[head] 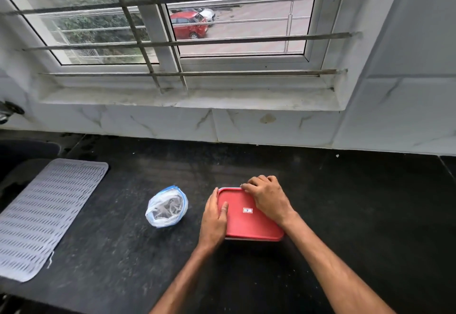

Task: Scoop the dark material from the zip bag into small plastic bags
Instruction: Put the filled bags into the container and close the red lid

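from the head view, the shallow box [254, 238] sat on the black counter [246, 165] in front of me with its red lid [243, 222] pressed on, so i could not tell what was inside it. a small white sticker sat near the middle of the lid. my left hand [214, 222] gripped the box's left side, fingers down along the edge and thumb lying on top of the lid. my right hand [267, 197] lay over the far right corner, its fingers curled onto the lid's far edge.

the zip bag [166, 206] lay on the counter just to the left of the box, near my left hand but not touching it. it was clear plastic with a blue strip along its mouth, crumpled into a loose rounded lump, and the dark material [165, 208] showed through as a grey-brown clump in its middle. i could not tell whether the mouth was sealed.

further left, a pale grey slotted mat [47, 215] lay flat on the counter, well apart from the bag. beyond the counter ran a marbled white wall and a barred window [222, 29].
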